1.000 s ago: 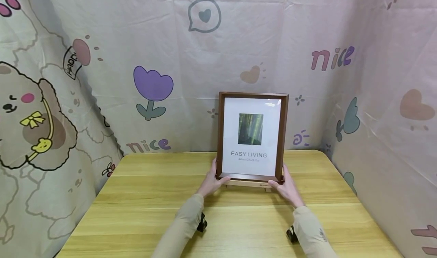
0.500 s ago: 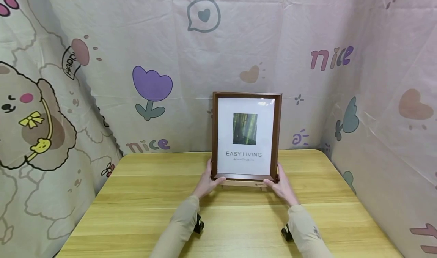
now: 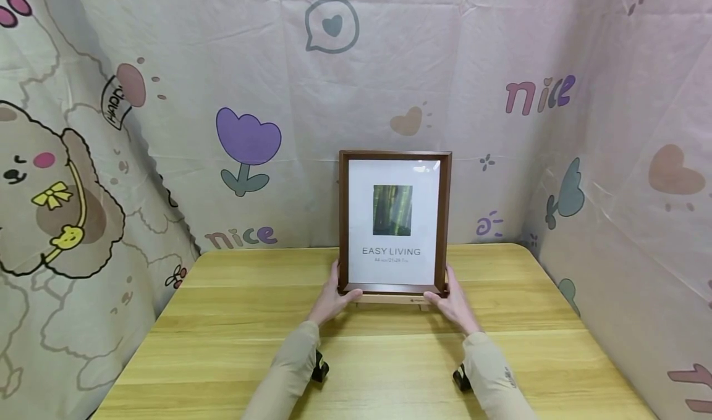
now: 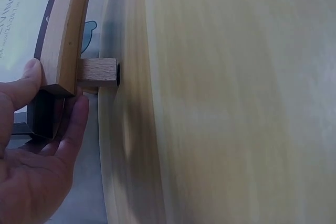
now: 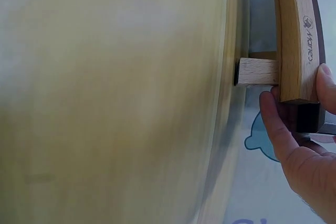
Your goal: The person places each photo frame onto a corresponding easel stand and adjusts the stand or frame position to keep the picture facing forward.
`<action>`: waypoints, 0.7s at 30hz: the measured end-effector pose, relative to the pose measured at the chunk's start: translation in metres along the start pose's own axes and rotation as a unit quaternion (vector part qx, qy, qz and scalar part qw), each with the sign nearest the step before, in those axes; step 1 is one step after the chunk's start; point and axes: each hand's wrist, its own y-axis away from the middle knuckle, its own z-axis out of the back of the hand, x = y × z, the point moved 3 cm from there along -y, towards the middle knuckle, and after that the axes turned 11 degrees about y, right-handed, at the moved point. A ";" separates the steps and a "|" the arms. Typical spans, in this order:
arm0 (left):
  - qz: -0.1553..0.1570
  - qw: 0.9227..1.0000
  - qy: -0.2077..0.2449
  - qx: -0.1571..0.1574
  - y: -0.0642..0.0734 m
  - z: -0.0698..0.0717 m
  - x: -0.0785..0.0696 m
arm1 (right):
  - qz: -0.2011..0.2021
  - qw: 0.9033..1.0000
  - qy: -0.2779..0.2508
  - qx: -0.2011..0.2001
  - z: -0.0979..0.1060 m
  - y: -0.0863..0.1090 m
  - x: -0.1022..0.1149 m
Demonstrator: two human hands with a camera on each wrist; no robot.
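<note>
A brown-edged picture frame [image 3: 391,219] with a small forest print and the words EASY LIVING stands upright on a light wooden easel [image 3: 389,299]. At its lower left corner, my left hand [image 3: 329,302] grips the frame, thumb in front and fingers behind. My right hand [image 3: 457,302] holds the lower right corner the same way. In the left wrist view, the ledge [image 4: 65,35] of the easel lies beside the thumb, and a short leg [image 4: 98,71] juts from it. The right wrist view shows printed lettering on the ledge [image 5: 299,35]. Most of the easel is hidden behind the frame.
The wood-grain table [image 3: 222,346] runs up to a patterned cloth backdrop [image 3: 334,99] at the rear. More cloth hangs along the left and right sides. Small black devices [image 3: 319,367] are strapped at both wrists.
The picture frame and the easel have shifted to the left across the table, both hands moving with them. The grip at each corner looks the same.
</note>
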 end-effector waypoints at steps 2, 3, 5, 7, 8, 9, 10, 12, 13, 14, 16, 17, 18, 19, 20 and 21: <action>0.001 1.000 0.003 0.000 0.001 0.001 0.000 | -0.003 1.000 0.000 0.003 -0.001 0.000 0.001; 0.000 1.000 0.003 -0.001 0.002 0.002 0.000 | -0.003 1.000 0.001 0.003 -0.002 0.000 0.001; -0.003 1.000 0.001 -0.002 0.002 0.003 0.000 | -0.003 1.000 0.003 0.005 -0.003 -0.001 0.002; -0.008 1.000 0.004 -0.004 0.002 0.005 0.001 | -0.005 1.000 0.005 0.006 -0.004 -0.001 0.002; -0.009 1.000 0.005 -0.004 0.002 0.005 0.001 | -0.005 1.000 0.006 0.006 -0.004 -0.002 0.003; -0.010 1.000 0.006 -0.005 0.003 0.006 0.002 | -0.005 1.000 0.005 0.006 -0.005 -0.002 0.003; -0.013 1.000 0.007 -0.005 0.003 0.006 0.003 | -0.006 1.000 0.006 0.007 -0.005 -0.002 0.003; -0.016 1.000 0.008 -0.006 0.003 0.008 0.003 | -0.008 1.000 0.006 0.009 -0.007 -0.002 0.004; -0.018 1.000 0.008 -0.006 0.004 0.008 0.004 | -0.010 1.000 0.007 0.010 -0.008 -0.002 0.004; -0.018 1.000 0.008 -0.007 0.004 0.009 0.004 | -0.007 1.000 0.008 0.009 -0.008 -0.002 0.005; -0.015 1.000 0.006 -0.008 0.005 0.010 0.005 | -0.006 1.000 0.007 0.009 -0.010 -0.003 0.006; -0.012 1.000 0.006 -0.009 0.005 0.010 0.005 | -0.004 1.000 0.005 0.008 -0.010 -0.003 0.007; -0.009 1.000 0.006 -0.010 0.005 0.011 0.006 | -0.004 1.000 0.005 0.008 -0.011 -0.003 0.007; -0.004 1.000 0.007 -0.011 0.005 0.012 0.006 | -0.003 1.000 0.004 0.007 -0.011 -0.003 0.007; 0.001 1.000 0.008 -0.011 0.006 0.012 0.006 | 0.000 1.000 0.004 0.006 -0.012 -0.003 0.008; 0.002 1.000 0.009 -0.011 0.005 0.013 0.006 | -0.001 1.000 0.003 0.006 -0.012 -0.003 0.008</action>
